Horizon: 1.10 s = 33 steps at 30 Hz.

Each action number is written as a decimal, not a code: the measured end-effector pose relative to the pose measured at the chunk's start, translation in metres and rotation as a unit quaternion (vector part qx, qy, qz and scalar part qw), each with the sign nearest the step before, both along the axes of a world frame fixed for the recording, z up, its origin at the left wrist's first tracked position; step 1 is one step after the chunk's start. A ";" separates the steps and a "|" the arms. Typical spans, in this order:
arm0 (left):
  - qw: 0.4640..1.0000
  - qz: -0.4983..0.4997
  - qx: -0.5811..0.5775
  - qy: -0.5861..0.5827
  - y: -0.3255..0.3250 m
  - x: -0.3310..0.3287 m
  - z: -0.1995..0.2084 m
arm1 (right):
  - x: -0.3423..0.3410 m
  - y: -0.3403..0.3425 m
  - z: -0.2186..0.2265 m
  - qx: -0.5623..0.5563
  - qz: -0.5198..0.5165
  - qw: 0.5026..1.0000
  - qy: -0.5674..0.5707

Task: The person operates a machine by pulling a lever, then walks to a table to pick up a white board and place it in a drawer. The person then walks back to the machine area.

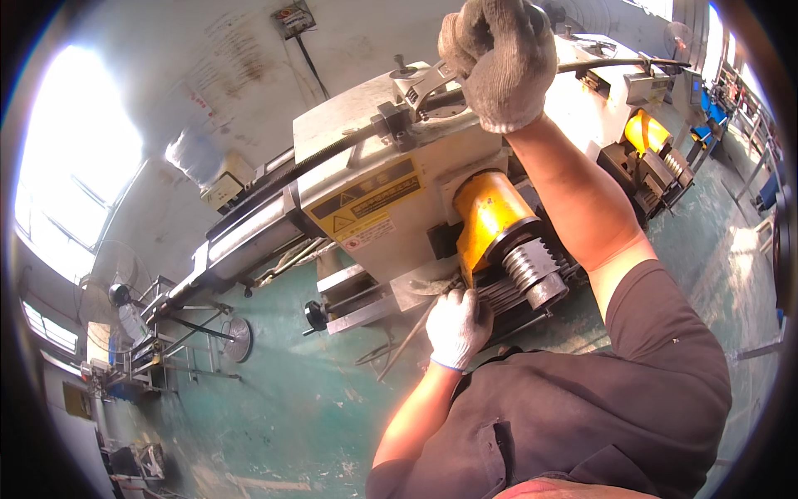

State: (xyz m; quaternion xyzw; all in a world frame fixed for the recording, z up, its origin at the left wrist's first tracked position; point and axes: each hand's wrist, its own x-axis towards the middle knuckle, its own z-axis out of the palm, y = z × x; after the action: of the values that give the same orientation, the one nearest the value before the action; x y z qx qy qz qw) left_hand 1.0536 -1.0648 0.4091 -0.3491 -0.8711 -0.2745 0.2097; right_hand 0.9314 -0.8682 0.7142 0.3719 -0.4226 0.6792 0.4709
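My left hand [460, 328], in a pale knitted glove, is low beside the machine. Its fingers are pressed together at the lower edge of a yellow cover [490, 218]; what they hold, if anything, is hidden. Below the cover a ridged metal cylinder [532, 273] sticks out towards me. High above the machine [399, 187], my right hand [503, 71] is curled into a fist in a soiled, greyish glove. A silver wrench-like piece [431, 86] lies on the machine's top, right beside that fist. Whether the fist grips it, I cannot tell.
A long dark threaded rod [324, 158] runs along the machine's top edge. A thin rod [407, 343] slants down beside my left hand. Further right stands a similar machine with a yellow cover [646, 131]. A metal stand with a round base [238, 339] is on the green floor at left.
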 end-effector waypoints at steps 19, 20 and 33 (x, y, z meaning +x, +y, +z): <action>1.000 -0.015 -0.001 -0.007 -0.007 0.002 -0.007 | -0.014 -0.023 -0.017 -0.086 -0.049 0.983 -0.153; 1.000 -0.025 0.003 -0.002 -0.005 0.003 -0.008 | -0.017 -0.019 -0.030 -0.091 -0.059 0.984 -0.140; 1.000 -0.024 0.004 -0.003 0.004 0.006 -0.004 | 0.006 0.014 0.084 0.110 -0.750 0.634 0.156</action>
State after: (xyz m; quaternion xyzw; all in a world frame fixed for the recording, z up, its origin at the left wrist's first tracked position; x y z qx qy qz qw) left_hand 1.0594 -1.0610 0.4051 -0.3685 -0.8618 -0.2845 0.2016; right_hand 0.9371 -0.8547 0.7981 0.0770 -0.5476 -0.0274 0.8327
